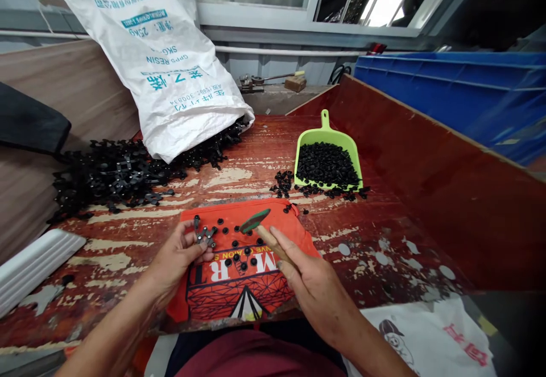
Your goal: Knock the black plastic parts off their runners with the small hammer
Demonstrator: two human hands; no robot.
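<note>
My left hand pinches a small black branched plastic part over the left side of an orange printed cloth. In my right hand is a stick-like tool with a wooden handle and a flat green head. Its head hovers over or rests on the cloth; I cannot tell which. Several small round black caps lie scattered on the cloth between my hands.
A white resin sack spills black branched parts at left. A green dustpan holds black caps, some spilled before it. A red board and blue crate border the right; a white ribbed piece lies left.
</note>
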